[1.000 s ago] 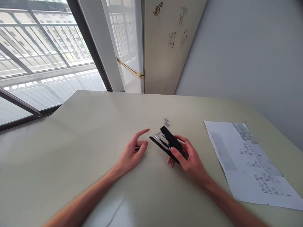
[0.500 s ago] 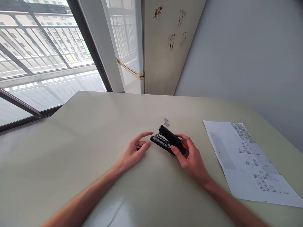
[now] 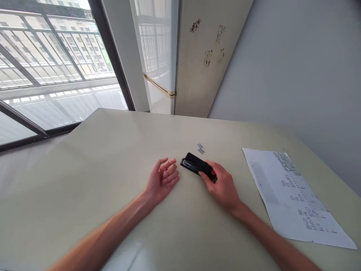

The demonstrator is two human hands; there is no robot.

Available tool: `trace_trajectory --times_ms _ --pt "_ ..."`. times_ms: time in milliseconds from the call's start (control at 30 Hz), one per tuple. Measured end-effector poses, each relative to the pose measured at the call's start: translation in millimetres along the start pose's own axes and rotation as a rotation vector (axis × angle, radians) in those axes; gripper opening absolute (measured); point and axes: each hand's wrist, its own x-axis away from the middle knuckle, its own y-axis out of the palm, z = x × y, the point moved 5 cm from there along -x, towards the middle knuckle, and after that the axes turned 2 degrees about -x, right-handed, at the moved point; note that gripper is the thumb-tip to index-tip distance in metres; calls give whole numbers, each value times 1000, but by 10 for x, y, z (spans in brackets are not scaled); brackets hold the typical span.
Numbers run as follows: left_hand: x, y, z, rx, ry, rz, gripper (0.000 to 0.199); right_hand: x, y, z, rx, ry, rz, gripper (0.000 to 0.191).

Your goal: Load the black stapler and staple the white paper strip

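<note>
A black stapler (image 3: 199,164) with a red part near its rear end lies slanted at the middle of the table, its front end pointing left. My right hand (image 3: 221,184) is closed around its rear, thumb on the near side and fingers over the far side. The stapler's top arm is down close to its base. Left of its front end, apart from it, my left hand (image 3: 163,177) rests palm up with the fingers curled in. What those fingers hold, if anything, is hidden. Two short grey staple strips (image 3: 200,148) lie just beyond the stapler.
A printed sheet of paper (image 3: 267,195) lies on the right of the pale table (image 3: 113,150). Behind the table stand a white fridge (image 3: 160,56) with a gold handle and a grey wall (image 3: 287,67). A framed window (image 3: 56,56) is at the left.
The stapler's raised top arm has come down towards its base, and my right hand has shifted over its rear. My left hand has turned palm up, its pointing finger now curled in.
</note>
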Motion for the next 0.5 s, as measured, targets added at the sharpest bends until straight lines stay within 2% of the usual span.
trace_trajectory --times_ms 167,333,400,500 --pt "5 -23 -6 72 -11 19 22 -361 293 -63 78 -110 25 37" --pt "9 -45 24 142 14 120 31 -782 554 -169 87 -124 -13 36" --pt "6 -53 35 150 29 162 35 -851 528 -264 76 -147 3 39" --pt "-11 -51 31 142 31 164 39 -776 323 -518 13 -272 84 39"
